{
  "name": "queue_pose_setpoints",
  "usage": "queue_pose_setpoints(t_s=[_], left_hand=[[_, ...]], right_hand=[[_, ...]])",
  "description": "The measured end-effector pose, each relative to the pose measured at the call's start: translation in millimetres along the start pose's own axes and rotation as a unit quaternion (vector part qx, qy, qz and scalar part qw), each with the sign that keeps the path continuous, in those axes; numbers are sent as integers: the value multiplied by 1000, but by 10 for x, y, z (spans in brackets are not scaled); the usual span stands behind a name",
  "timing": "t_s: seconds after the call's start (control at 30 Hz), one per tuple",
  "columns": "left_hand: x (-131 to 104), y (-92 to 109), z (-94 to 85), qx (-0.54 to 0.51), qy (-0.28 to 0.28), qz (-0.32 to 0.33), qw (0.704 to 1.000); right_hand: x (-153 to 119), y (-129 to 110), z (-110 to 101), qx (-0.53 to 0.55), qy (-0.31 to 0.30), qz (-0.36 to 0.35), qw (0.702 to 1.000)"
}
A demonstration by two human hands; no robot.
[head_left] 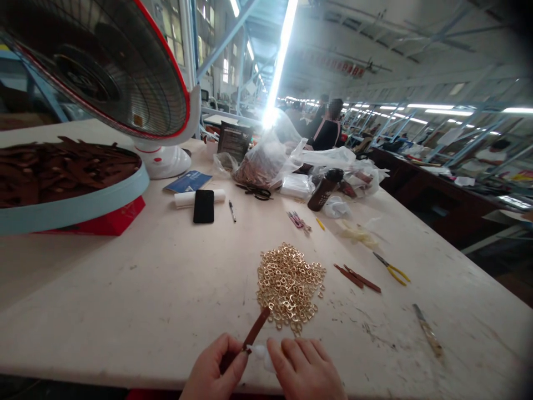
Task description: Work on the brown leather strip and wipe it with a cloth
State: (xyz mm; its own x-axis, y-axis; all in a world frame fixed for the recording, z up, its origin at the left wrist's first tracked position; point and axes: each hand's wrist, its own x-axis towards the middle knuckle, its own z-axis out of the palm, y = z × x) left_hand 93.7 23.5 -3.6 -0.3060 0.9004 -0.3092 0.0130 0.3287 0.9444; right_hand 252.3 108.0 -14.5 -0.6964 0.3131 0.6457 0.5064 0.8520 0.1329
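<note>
My left hand [219,366] pinches a brown strap [256,329] near its lower end, at the front edge of the table. The strap's upper end points toward a pile of gold metal rings [289,283]. My right hand [306,369] is just to the right, its fingers pressed together against a small white item [263,355] that I cannot make out clearly. Beyond the pile, to the right, more brown straps [358,278] lie on the table.
Yellow-handled pliers [392,269] and a knife [428,331] lie at right. Farther back are a phone [204,206], pen [232,211], dark bottle [325,190] and plastic bags [270,155]. At left stand a tray of brown strips [75,199] and a fan [160,161].
</note>
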Motion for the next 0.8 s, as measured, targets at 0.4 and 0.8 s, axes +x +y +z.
queue_pose_setpoints(t_s=[0.4,0.8], left_hand=[[16,-41,19,-26,-6,-15,1000],[-12,-106,31,-19,-9,3,1000]], right_hand=[[-25,-3,66,-35,25,-17,999],[17,99,-103,-23,-81,-47,995]])
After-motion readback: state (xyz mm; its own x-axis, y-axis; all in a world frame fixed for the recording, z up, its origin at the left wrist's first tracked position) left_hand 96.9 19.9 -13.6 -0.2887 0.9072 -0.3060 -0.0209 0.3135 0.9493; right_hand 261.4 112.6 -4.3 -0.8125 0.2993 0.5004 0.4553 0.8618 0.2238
